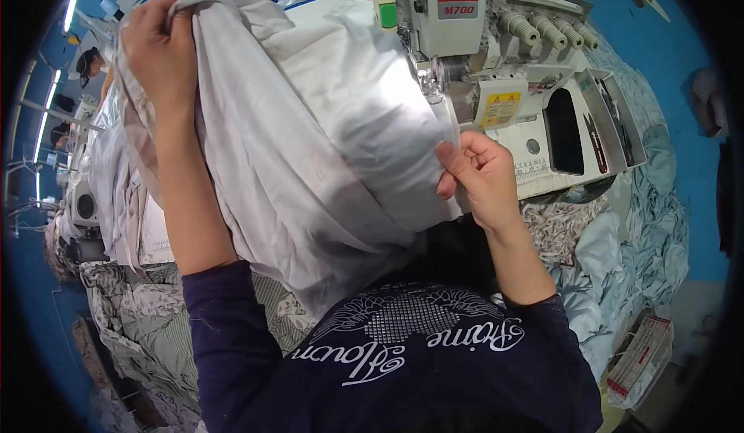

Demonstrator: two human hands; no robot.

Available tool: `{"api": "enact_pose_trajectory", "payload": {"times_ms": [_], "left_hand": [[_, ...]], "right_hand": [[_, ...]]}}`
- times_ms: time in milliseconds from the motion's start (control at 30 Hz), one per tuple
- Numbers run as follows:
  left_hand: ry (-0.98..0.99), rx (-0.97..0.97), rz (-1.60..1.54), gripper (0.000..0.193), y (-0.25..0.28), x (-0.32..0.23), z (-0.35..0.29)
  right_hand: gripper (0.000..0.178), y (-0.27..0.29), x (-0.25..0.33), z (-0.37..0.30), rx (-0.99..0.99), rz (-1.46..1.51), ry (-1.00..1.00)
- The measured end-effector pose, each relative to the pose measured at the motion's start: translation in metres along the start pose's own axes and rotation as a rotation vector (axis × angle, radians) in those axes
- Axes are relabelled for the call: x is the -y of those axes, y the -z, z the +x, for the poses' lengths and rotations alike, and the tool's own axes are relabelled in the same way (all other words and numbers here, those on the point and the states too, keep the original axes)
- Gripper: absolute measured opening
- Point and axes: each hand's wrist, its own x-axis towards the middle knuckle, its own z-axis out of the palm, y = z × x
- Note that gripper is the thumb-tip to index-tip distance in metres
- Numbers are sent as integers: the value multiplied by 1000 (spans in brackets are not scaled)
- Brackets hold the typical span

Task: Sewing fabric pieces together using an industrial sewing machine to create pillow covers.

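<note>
A large piece of white fabric (333, 115) spreads across the sewing table and hangs down over my lap. My left hand (160, 49), raised at the far left, is closed around a bunched fold of it. At the fabric's right edge, my right hand (480, 169) pinches the border between thumb and fingers. That edge runs up to the presser foot area of a white overlock sewing machine (452, 34), where a bright lamp lights the cloth. Whether the needle is in the fabric cannot be made out.
Right of the machine lie a black phone (564, 131), thread snips (595, 142) and a narrow tray (620, 115). Heaped pale blue cloth (643, 231) fills the right side; striped cloth (132, 309) piles at lower left. A red-and-white package (639, 355) sits lower right. Other people work far left.
</note>
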Motion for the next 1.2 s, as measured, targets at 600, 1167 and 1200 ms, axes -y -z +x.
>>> {"api": "enact_pose_trajectory", "payload": {"times_ms": [600,1167,1200], "left_hand": [[896,397,-471,14,61,-59,-136],[384,1015,-185,47,72,-79,-178],[384,1017,-186,47,70,-78,-186]], "right_hand": [[21,3,-2,1,-2,-27,2],[22,0,-2,2,17,-32,10],[22,1,-1,2,15,-31,9]]}}
